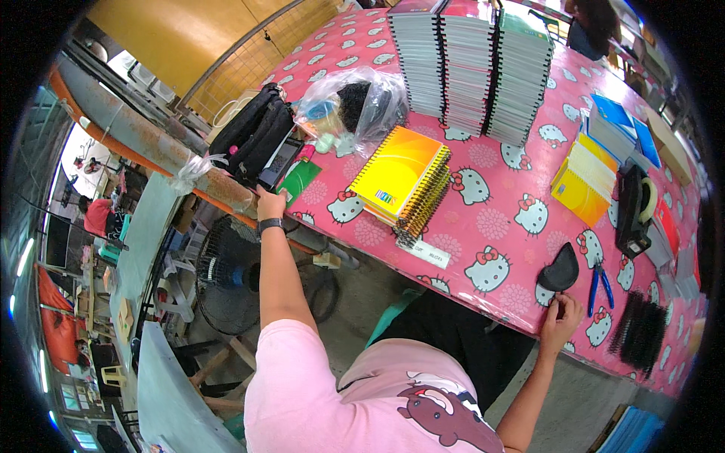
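Note:
My left hand [271, 205], with a dark band on its wrist, is at the table's left edge. It touches the lower corner of a flat green card [300, 181], its thumb and fingers apart. Beside it lie a black bag [255, 136] and a small pink item [306, 152]. My right hand [562, 320] rests at the near table edge with loosely bent fingers and nothing visible in them. Just above it lies a black rounded pouch [559, 270]; blue-handled pliers [600, 290] are to its right. A stack of yellow spiral notebooks [396, 172] sits between my hands.
Tall stacks of spiral-bound books [470, 72] stand at the back, beside a clear plastic bag [362, 113]. On the right are yellow-orange notebooks [585, 180], a black tape dispenser [631, 211] and black coils [639, 331]. A fan [226, 273] stands below the table's left edge.

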Available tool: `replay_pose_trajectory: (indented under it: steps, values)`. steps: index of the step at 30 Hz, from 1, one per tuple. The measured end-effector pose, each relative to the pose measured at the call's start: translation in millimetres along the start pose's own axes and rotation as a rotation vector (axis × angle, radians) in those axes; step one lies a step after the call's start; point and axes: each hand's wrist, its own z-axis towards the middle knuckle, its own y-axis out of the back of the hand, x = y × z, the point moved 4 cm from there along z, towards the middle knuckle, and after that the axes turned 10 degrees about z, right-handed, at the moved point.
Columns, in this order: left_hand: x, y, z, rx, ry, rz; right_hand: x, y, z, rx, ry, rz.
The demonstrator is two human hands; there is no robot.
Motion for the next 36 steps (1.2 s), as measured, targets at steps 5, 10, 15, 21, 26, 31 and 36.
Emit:
replay_pose_trajectory:
  steps: [5, 10, 15, 21, 26, 31, 36]
  values:
    - [28, -13, 63, 0.132, -0.031, 0.136, 1, -2, 0, -0.004, 0.022, 0.017]
    - [29, -15, 60, 0.114, -0.068, 0.19, 2, -1, 2, 0.008, 0.02, 0.027]
    - [2, -2, -31, -0.237, -0.049, -0.17, 7, 2, 2, -0.014, 0.015, 0.021]
    - [-32, 9, -88, -0.449, -0.259, -0.337, 2, 1, 2, 0.003, 0.027, 0.02]
    - [-19, 5, -56, -0.399, -0.16, -0.184, 3, -2, 2, -0.004, 0.035, 0.042]
    - [-20, 4, -1, -0.052, -0.027, 0.038, 3, 0, 2, -0.008, 0.021, 0.017]
    - [22, -26, 100, 0.118, -0.058, 0.307, 1, -3, 2, -0.002, -0.003, 0.015]
